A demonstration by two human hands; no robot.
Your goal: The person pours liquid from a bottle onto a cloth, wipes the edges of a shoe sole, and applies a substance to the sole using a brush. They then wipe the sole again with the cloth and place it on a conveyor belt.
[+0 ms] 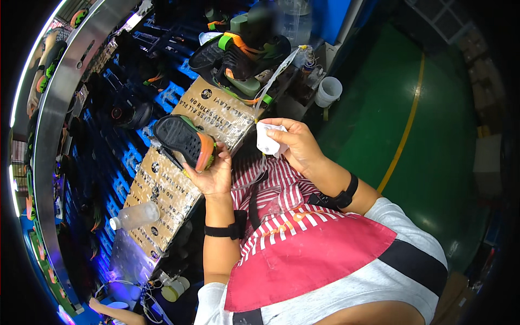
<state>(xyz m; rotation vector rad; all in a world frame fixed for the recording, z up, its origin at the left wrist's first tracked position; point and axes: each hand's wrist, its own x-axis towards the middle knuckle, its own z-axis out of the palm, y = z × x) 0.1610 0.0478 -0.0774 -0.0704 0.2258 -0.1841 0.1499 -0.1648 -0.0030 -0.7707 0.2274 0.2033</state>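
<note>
White bucket (323,99) & clear bottle (139,215), contents unclear; L hand (214,176) holding 1 shoe (181,135), R hand (300,145) w/ white wad (269,142).

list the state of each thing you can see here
black-and-orange sandal, held tilted in the left fingers
white cloth, crumpled, pinched in the right fingers
clear plastic bottle, capped, lying on its side
white bucket, upright, open-topped
other sandals, heaped together

We cannot see most of the upper of the shoe (181,138), and the left hand (213,176) partly vanishes behind it. We cannot tell whether the white wad (266,144) in the right hand (299,143) is cloth or paper. A blur smears the top of the shoe pile (230,62); the lower edge crops a co-worker's forearm (120,313).
</note>
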